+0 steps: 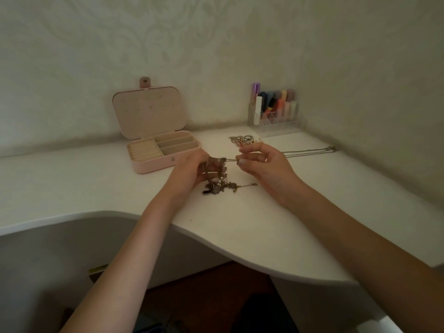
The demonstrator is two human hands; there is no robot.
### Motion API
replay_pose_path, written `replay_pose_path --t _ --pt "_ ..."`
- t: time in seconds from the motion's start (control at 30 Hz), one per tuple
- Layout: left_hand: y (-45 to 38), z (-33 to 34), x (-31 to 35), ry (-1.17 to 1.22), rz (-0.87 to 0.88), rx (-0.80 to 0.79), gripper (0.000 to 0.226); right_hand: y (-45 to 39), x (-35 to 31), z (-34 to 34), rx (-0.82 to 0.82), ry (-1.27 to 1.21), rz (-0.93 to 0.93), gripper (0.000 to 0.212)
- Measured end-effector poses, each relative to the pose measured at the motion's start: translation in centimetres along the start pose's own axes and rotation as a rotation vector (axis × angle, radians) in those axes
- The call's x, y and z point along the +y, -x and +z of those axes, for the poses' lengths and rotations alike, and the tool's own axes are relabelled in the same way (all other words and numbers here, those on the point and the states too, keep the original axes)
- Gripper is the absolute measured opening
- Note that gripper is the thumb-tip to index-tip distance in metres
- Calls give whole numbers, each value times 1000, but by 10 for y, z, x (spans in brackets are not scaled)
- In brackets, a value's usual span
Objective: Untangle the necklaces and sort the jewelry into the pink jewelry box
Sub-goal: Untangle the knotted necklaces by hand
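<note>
A tangled clump of dark chain necklaces (222, 185) lies on the white desk in front of me, partly lifted. My left hand (192, 170) grips the upper part of the tangle, fingers curled round it. My right hand (259, 162) pinches a thin chain that runs out of the tangle between thumb and forefinger. The pink jewelry box (153, 164) stands open to the left, lid up; its cream compartments look bare. A separated long chain (310, 151) lies stretched toward the right wall. A small pile of other jewelry (242, 140) sits just beyond my right hand.
A clear organizer (276, 121) holding several coloured tubes stands in the back right corner against the wall. The white desk (252, 224) has a curved front edge close to me, with dark floor below it.
</note>
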State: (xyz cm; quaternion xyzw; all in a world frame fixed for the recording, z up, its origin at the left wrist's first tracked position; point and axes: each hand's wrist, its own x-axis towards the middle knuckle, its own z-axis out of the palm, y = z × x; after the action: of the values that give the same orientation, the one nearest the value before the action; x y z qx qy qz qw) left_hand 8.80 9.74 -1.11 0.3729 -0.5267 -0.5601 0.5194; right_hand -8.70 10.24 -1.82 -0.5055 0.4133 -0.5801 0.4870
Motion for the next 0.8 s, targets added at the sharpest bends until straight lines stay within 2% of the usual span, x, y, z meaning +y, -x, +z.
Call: replay_pose_path --t 0.1,0.27,0.33,0.37,0.43,0.57,0.63,0.8 --pt "3 2 1 -76 6 -3 23 0 -1 0 38 103 -26 22" --pt "5 3 1 -72 -8 20 21 0 4 2 27 619 -270 19" --pt "5 3 0 -29 -21 34 14 4 5 5 23 687 -311 14" --pt "4 2 0 -11 -27 45 12 6 4 6 20 704 -323 11" --pt "3 0 -1 7 -35 72 12 10 2 7 0 755 -327 19" --pt "2 -2 -1 49 -37 66 13 11 3 12 -120 986 -251 21" --pt "3 -3 -1 60 -32 68 13 10 4 14 -136 953 -245 19" --pt "3 -8 -2 68 -44 134 12 11 -5 12 -122 554 -190 8"
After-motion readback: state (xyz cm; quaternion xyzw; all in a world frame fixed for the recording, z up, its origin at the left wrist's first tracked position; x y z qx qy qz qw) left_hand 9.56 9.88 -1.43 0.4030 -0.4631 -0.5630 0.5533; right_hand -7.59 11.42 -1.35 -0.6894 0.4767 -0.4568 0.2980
